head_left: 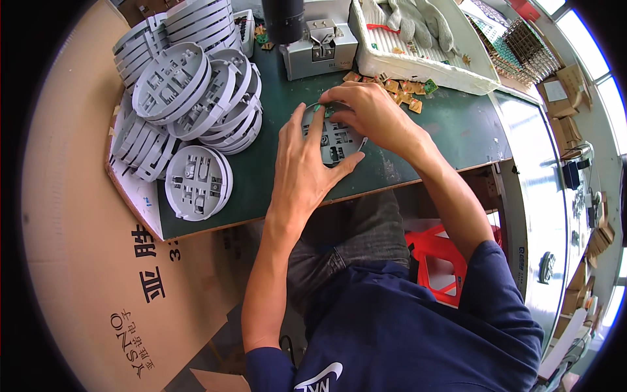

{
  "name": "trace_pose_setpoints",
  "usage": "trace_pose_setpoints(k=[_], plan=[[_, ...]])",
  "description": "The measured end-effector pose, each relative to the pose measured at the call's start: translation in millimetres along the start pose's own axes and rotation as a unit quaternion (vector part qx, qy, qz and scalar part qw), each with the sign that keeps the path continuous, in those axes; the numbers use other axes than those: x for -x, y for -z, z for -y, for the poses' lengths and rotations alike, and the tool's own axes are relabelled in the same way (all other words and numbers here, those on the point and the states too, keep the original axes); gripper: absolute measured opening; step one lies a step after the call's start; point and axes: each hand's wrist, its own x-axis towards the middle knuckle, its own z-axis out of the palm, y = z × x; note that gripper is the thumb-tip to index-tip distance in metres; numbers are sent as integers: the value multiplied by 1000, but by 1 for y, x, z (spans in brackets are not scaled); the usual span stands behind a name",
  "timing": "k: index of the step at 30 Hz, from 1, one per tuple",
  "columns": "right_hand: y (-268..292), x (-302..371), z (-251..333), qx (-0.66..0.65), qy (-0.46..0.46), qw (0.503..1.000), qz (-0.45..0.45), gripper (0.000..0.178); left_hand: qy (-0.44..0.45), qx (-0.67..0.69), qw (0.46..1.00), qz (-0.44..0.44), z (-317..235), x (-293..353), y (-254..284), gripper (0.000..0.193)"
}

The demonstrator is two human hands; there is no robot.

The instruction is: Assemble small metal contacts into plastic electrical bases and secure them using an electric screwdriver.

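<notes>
1. Bench (450,130), dark green top, front edge just beside the work; cardboard box (85,261) stands at its left end. Judgement: the part sits near the front edge, so a hard push could slide it off into the lap.
2. Heap of grey round plastic housings (189,91) leans loosely at the left, one lying flat in front (198,181). Risk: a left elbow swing could knock the heap down.
3. White tray (418,55) with gloves at the back, grey machine (320,42) beside it; apart from the hands, low risk.
4. Grey round housing (334,138) lies flat on the bench, centre front, under both hands.
5. Left hand (304,163) lies flat on it, fingers spread, pressing, not closed around anything. If pressure lets up, the housing could turn.
6. Right hand (375,114) curls fingertips at the housing's top rim; grip pinched there, but what it pinches I cannot tell. A small piece could slip or seat crooked.
7. Small brown and green boards (408,88) scattered just behind the right hand; the wrist could sweep them away.
</notes>
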Motion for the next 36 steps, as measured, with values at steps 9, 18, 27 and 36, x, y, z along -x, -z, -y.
trace_pose_setpoints(k=[9,18,27,36], plan=[[3,13,3,-82,-54,995,-11,26,-3,-9,1000,-14,1,0,-4,85],[-4,17,-5,-54,-4,997,-61,16,-1,16,999,-39,2,0,-7,85],[0,16,-3,-3,13,1000,-24,16,-16,-25,999,-30,3,2,-6,84],[36,-59,6,-96,125,934,-322,41,-26,-78,996,-30,3,2,-9,94]])
